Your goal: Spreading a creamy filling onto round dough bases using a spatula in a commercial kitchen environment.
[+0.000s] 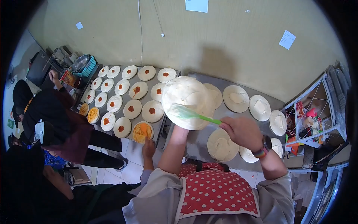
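Observation:
My left hand (183,128) is raised with a flat dough round (187,86) resting on it; its fingers are hidden beneath. A thick white cream coats the round's top. In my right hand (242,133) is the handle of a green spatula (208,118), its blurred blade lying on the cream. Below, on the grey metal table (195,145), lie more dough rounds. A large one (223,145) near me has a thin, uneven smear. Another round (236,98) bears a dollop at its centre, as does one (260,107) farther right.
On the left table (125,98), many cream-topped rounds carry red sauce spots. A co-worker's hand (148,148) spreads orange sauce on a round (139,133). Another person (56,120) stands farther left. A white wire rack (332,112) borders the right side.

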Available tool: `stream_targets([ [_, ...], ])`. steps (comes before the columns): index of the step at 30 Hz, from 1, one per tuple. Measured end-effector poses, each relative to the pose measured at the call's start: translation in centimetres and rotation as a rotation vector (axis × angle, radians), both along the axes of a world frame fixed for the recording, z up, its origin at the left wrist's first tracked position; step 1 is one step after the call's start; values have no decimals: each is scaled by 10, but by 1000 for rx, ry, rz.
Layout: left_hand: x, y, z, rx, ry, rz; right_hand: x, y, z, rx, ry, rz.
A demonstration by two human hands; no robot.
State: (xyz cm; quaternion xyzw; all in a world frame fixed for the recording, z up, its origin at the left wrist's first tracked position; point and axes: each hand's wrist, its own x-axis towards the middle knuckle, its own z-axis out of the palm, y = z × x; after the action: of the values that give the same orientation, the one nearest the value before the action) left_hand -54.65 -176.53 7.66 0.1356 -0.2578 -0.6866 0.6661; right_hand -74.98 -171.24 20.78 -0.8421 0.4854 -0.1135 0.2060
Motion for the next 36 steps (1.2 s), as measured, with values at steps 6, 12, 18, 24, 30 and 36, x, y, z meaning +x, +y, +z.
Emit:
stream_targets([
  [6,5,-4,2,9,3,23,-23,19,11,-123,170,-52],
  [12,-9,4,-1,20,-4,-4,7,4,-49,-321,-101,-108],
  [18,-10,3,-1,22,-1,-7,-25,-8,-60,-434,-97,-427],
  [24,-10,-2,-1,26,-14,-12,-22,21,-58,-296,-56,-219],
  [30,-13,-4,0,19,-15,-14,-45,16,-56,-495,-77,-376],
  [36,-14,-4,-1,15,-12,-20,-64,42,-72,-514,23,-259],
])
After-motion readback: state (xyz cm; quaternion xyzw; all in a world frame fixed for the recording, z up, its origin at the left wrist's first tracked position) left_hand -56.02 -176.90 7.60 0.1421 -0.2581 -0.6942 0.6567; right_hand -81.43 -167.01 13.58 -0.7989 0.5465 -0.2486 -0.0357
